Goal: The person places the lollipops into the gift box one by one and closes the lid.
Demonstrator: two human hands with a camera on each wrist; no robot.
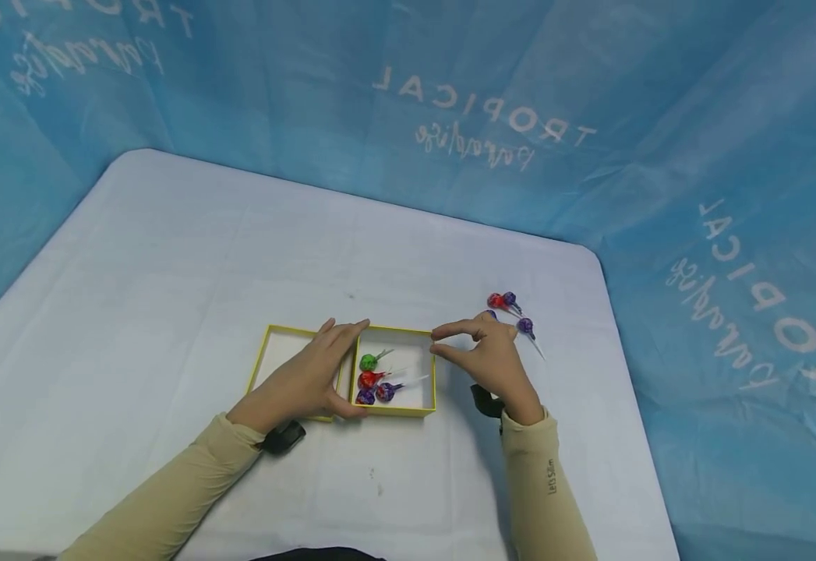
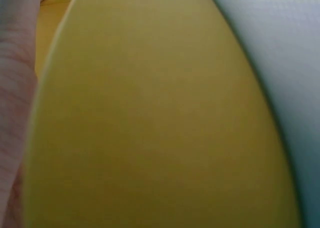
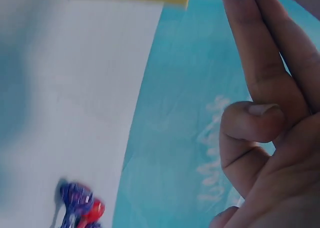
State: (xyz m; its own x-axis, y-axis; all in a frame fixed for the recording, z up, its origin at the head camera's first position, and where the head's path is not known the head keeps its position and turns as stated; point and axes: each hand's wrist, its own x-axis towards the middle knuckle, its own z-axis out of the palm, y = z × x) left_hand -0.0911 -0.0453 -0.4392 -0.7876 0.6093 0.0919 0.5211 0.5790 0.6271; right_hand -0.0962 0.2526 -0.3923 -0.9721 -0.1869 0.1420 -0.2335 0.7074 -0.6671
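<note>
In the head view, a yellow-edged box [image 1: 418, 411] with a white inside sits at the middle front. Inside, several wrapped lollipops lie on its left side: a green lollipop [image 1: 369, 362], a red lollipop [image 1: 369, 379] and purple ones [image 1: 386, 392]. My left hand [image 1: 305, 382] grips the box's left side, thumb at the front corner and fingers at the back one. With thumb and forefinger, my right hand [image 1: 495, 358] pinches the right wall near its back corner. The left wrist view is filled by the yellow wall [image 2: 160, 108].
A second shallow yellow-edged tray [image 1: 259, 366] lies left of the box, partly under my left hand. Beyond my right hand lie loose lollipops, a red one [image 1: 495, 301] and purple ones [image 1: 525, 326]. A white-covered table [image 1: 190, 257] meets blue printed curtains [image 1: 295, 109].
</note>
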